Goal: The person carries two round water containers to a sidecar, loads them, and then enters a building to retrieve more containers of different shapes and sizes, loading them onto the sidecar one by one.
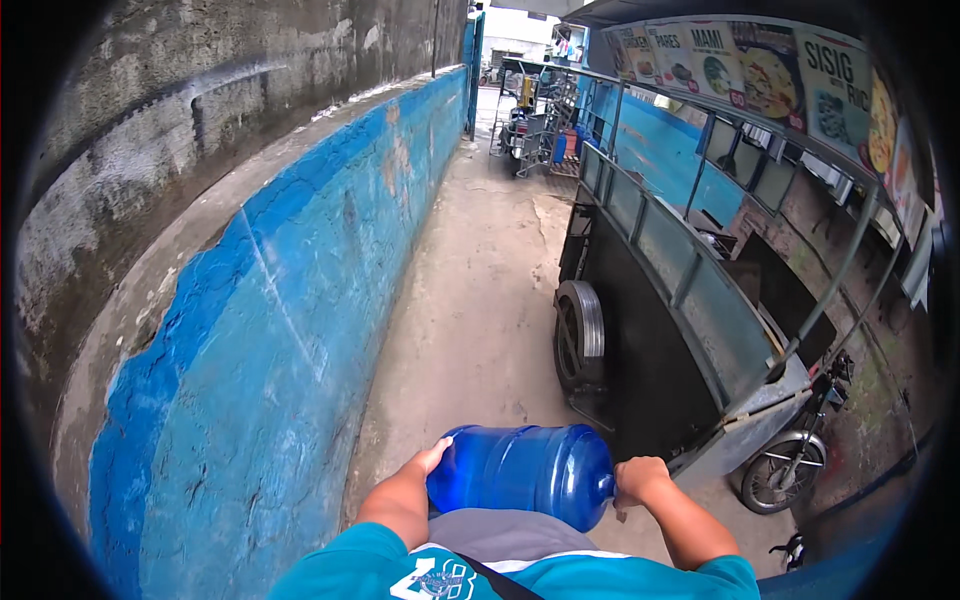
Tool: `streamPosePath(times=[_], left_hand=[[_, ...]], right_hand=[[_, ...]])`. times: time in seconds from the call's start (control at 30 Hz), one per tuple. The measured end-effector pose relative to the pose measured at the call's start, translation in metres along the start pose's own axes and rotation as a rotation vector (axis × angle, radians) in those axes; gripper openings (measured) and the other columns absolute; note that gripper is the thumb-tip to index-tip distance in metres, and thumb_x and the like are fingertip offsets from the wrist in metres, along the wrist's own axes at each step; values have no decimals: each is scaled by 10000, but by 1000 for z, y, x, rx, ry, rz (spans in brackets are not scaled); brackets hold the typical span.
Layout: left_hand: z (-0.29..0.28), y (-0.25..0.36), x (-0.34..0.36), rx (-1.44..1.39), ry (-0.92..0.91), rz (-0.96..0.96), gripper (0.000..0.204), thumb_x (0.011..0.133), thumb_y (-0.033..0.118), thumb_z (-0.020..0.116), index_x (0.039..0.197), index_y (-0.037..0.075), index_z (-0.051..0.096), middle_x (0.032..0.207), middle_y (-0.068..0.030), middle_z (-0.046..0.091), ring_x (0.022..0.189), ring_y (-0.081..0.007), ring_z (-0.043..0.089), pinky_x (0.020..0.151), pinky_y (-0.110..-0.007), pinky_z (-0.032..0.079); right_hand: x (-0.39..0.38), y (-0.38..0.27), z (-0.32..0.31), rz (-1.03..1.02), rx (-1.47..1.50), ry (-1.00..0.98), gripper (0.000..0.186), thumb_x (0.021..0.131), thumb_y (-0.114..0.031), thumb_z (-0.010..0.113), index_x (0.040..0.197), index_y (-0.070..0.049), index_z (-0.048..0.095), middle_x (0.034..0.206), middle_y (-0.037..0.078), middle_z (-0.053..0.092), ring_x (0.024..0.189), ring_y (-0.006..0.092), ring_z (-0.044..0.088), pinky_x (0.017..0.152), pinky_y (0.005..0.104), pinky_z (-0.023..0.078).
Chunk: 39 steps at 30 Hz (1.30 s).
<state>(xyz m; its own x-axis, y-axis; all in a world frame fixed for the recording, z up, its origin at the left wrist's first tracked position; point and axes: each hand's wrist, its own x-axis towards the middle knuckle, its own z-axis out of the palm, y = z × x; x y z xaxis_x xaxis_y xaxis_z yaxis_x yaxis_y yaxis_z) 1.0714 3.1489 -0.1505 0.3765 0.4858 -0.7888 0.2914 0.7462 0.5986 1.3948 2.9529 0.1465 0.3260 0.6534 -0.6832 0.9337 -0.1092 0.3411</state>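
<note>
A large blue water jug (520, 470) lies sideways in front of my waist, held between both hands. Its flat base end is at the left, where my left hand (432, 457) presses with fingers partly hidden behind it. The neck end points right. My right hand (641, 481) is closed round the neck, which its fingers mostly cover. The jug's ribbed side faces up, and its lower edge rests near my teal and grey shirt (510, 530).
A painted blue wall (300, 280) runs along the left of a concrete passage (480, 270). At the right stands a dark food cart (650, 310) with a wheel (580, 345) jutting into the passage. A motorcycle (785, 470) is beside it; a parked tricycle (520, 130) stands farther ahead.
</note>
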Motion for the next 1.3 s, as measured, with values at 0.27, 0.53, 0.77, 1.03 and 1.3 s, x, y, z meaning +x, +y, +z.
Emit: streamPosePath(times=[0.27,0.53,0.77,1.03,1.3], left_hand=[[-118,313,285,149,16,41,795,912,651,450,1431,48,452,1453,-168,473,1363,-289,424,1146,-437,286],[-186,608,470,164,-132,-33,867,879,708,441,1466,72,395,1471,-138,453,1346,-299,435,1126,-471,304],[-260,880,710,178,-36,6,895,846,749,454,1450,90,417,1437,-155,480,1319,-324,470,1071,-514,375],[-295,1143,917,177,-181,-102,927,832,800,385,1465,123,350,1358,-155,519,1200,-331,555,1016,-520,435],[-244,1452,1161,325,-290,-54,801,894,657,482,1374,16,484,1328,-192,561,1207,-335,567,1061,-468,416]], right_hand=[[315,9,-217,101,167,75,437,721,-331,796,1103,-132,726,1119,103,710,1037,285,686,846,400,558],[540,58,-464,86,270,19,338,707,-193,763,1035,-108,753,1044,101,727,983,257,702,810,365,560],[845,108,-639,7,335,73,323,689,-165,777,997,-69,757,1012,118,732,958,267,706,784,382,561],[1076,202,-873,72,249,11,318,680,-178,796,984,-90,763,982,82,738,929,246,711,743,369,563],[1289,288,-1040,270,511,-41,321,694,-186,781,1000,-96,759,1020,94,732,976,250,704,784,372,564]])
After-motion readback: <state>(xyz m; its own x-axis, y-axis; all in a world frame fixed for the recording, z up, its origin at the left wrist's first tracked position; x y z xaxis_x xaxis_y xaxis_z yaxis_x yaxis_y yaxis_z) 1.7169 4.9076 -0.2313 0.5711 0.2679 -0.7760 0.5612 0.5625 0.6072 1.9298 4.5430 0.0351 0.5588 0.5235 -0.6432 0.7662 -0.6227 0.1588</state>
